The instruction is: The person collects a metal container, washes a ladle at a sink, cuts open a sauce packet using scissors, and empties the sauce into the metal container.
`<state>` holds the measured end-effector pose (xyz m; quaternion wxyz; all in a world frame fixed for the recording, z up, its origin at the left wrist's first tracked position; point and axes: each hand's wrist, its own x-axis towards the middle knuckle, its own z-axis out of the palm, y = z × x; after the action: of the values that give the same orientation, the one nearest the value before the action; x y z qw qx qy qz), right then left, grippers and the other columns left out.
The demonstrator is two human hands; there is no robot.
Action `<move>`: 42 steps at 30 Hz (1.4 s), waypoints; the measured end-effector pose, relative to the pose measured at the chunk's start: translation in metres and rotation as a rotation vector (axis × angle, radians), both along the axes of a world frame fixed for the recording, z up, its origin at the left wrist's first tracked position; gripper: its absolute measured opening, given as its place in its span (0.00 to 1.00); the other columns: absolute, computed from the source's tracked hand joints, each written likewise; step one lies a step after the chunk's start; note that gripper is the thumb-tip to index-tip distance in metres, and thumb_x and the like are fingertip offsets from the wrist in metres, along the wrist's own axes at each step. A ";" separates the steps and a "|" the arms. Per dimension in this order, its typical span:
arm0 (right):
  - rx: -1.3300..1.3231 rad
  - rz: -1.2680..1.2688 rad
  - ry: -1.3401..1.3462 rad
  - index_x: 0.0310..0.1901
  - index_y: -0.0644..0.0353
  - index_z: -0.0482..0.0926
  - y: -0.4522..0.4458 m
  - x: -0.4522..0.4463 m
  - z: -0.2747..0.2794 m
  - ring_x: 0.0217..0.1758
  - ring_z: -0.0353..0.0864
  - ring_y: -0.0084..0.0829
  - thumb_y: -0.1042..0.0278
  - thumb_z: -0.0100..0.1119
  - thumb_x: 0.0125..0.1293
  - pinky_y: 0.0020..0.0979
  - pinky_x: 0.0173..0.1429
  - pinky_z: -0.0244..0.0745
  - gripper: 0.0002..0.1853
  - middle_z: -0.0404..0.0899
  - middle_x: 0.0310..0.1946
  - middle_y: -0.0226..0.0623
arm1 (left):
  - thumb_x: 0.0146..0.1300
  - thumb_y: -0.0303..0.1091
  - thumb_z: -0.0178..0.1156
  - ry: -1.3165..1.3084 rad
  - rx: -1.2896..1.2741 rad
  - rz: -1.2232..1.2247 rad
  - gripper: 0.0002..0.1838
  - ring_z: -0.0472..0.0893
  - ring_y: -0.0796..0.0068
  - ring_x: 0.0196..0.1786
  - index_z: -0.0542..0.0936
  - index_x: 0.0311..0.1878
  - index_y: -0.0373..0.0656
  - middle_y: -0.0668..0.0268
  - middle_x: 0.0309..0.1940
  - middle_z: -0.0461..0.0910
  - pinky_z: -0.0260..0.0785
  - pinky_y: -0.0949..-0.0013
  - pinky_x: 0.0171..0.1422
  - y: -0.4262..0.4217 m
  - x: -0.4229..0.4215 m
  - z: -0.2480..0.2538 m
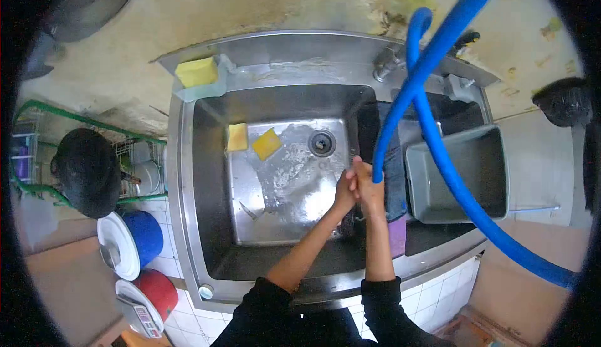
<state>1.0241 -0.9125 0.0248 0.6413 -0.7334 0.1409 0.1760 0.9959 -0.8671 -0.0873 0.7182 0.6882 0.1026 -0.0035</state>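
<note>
My left hand and my right hand are pressed against each other over the right side of the sink basin. Their fingers are folded together and slightly blurred, so anything between them is hidden. The end of a blue hose comes down right at the back of my right hand. Just to the right, a dark blue cloth drapes over the divider, with a purple piece below it. Two yellow sponges lie on the wet basin floor, left of the drain.
A grey plastic tub sits in the right-hand bowl. A yellow sponge block rests on the back left corner, and a tap stands behind. At left are a dish rack holding a black pan, a blue bucket and a red one.
</note>
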 end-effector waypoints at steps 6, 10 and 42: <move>-0.107 0.320 -0.487 0.40 0.62 0.79 0.005 -0.056 0.029 0.42 0.81 0.32 0.76 0.52 0.57 0.31 0.47 0.72 0.10 0.81 0.37 0.39 | 0.63 0.34 0.52 0.016 -0.075 0.245 0.07 0.77 0.70 0.34 0.75 0.35 0.42 0.66 0.23 0.75 0.69 0.70 0.42 -0.034 0.070 -0.074; -0.294 0.565 -0.832 0.38 0.60 0.80 -0.006 -0.052 0.005 0.52 0.75 0.40 0.70 0.53 0.59 0.41 0.60 0.61 0.08 0.79 0.40 0.40 | 0.59 0.31 0.54 0.069 0.388 0.304 0.04 0.74 0.57 0.44 0.72 0.37 0.45 0.54 0.38 0.73 0.66 0.61 0.48 -0.028 0.074 -0.034; 0.395 -0.034 -0.273 0.49 0.61 0.74 -0.010 -0.004 0.068 0.34 0.75 0.21 0.63 0.61 0.61 0.22 0.39 0.71 0.17 0.77 0.34 0.34 | 0.64 0.56 0.47 0.262 -0.989 -0.247 0.30 0.70 0.66 0.56 0.66 0.61 0.44 0.64 0.55 0.71 0.64 0.59 0.59 0.035 -0.014 0.078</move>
<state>1.0203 -0.9230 0.0925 0.7884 -0.6082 0.0281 0.0884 0.9822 -0.8324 -0.0093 0.9326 0.2679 0.0958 -0.2221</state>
